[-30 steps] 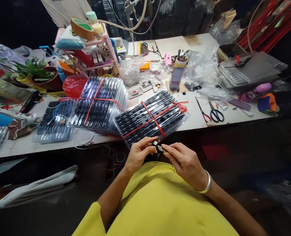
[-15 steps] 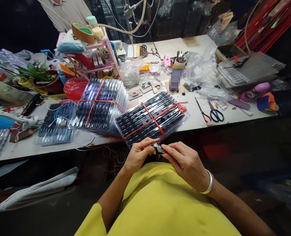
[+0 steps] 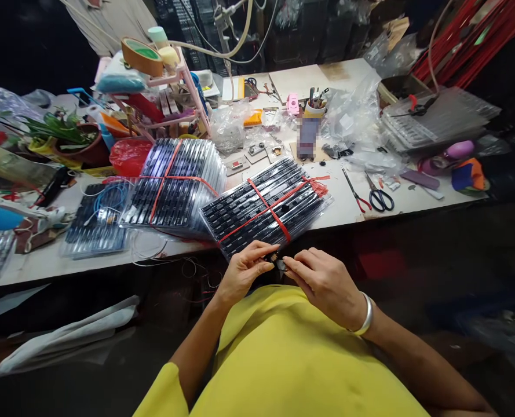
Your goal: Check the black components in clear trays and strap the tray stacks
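Observation:
My left hand (image 3: 245,271) pinches a small black part with gold-coloured contacts (image 3: 274,256), its exact kind unclear. Opposite it, my right hand (image 3: 322,281), with a silver bangle at the wrist, has its fingertips closed on a small grey piece (image 3: 281,264) at the part's right side. Whether the grey piece is joined to the black part I cannot tell. Both hands are in front of the table edge, above my yellow top. Just beyond them lies a stack of clear trays with black strips (image 3: 257,202), tied crosswise with red ribbon.
A second tied tray stack (image 3: 174,185) lies to the left. Long-nosed pliers (image 3: 353,188) and scissors (image 3: 377,194) rest near the table's front edge at right. Behind are plastic bags (image 3: 355,110), a pen cup (image 3: 314,110) and a pink rack (image 3: 192,87) with tape on top.
The small part has turned between my fingers, so its gold-coloured contacts now show. My right hand has moved slightly left. The view has shifted a little.

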A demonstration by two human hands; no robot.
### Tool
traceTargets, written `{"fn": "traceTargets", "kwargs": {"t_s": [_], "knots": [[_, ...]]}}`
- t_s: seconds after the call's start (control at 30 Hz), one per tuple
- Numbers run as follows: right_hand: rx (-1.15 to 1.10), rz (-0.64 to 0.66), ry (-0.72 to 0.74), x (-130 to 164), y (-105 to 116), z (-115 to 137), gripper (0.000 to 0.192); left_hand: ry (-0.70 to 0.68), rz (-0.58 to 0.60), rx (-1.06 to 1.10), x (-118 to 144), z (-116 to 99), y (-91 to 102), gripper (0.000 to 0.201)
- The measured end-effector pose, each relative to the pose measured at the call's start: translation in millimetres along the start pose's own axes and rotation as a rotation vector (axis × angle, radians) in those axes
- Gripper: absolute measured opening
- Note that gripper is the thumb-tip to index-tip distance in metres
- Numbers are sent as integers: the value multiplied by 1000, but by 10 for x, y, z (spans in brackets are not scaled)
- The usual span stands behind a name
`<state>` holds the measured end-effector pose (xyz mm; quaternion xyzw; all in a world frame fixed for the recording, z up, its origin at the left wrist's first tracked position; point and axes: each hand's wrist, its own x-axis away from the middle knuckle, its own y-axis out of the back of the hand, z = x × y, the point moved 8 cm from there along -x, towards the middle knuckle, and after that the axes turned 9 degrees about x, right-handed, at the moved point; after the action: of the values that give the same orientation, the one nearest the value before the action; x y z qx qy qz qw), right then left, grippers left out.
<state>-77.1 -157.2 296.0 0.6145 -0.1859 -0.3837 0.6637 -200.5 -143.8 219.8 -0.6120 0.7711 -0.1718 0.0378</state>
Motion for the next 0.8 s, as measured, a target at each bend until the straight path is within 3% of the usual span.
{"fn": "traceTargets", "kwargs": {"t_s": [0.1,0.27,0.8], "knots": [[-78,7,-10,30,51,-19,21,49,-47,193,-6,52,-4,29],[-190,-98,-68,66,192,-84,25,154,-79,449,-21,127,-70,33],[-199,-131,-97,94,166,-123,20,168,-46,424,-16,156,-185,35]]}}
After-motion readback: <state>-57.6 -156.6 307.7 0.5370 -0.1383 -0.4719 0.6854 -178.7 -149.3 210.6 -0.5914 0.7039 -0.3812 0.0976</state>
